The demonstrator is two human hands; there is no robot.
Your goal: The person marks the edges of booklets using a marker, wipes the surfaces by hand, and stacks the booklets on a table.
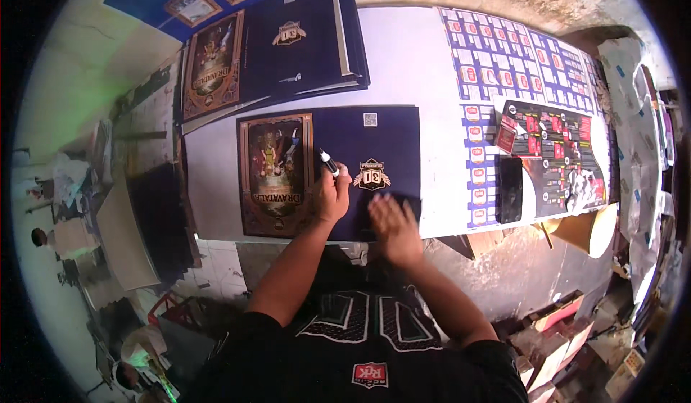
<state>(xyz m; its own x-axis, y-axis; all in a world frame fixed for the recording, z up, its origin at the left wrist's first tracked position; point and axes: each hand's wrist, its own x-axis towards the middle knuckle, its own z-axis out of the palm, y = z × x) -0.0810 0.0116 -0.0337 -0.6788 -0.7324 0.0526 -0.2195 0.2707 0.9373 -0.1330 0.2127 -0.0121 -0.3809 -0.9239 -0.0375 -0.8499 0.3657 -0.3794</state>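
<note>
A dark blue printed cover sheet (337, 126) lies flat before me, with a brown ornate picture panel on its left part and a gold emblem on its right. My left hand (332, 196) is closed around a black-and-white marker pen (330, 162), its pale end pointing away from me, above the seam beside the panel. Fingers spread, my right hand (394, 227) rests over the sheet's lower right part, just below the emblem; it is slightly blurred and holds nothing that I can see.
Behind lies a stack of similar printed covers (263, 65). On the right of the white tabletop (440, 151) are label sheets (497, 57), dark printed leaflets (568, 144) and a black phone (510, 189). A stool (586, 232) stands under the right edge. People (68, 241) are at the far left.
</note>
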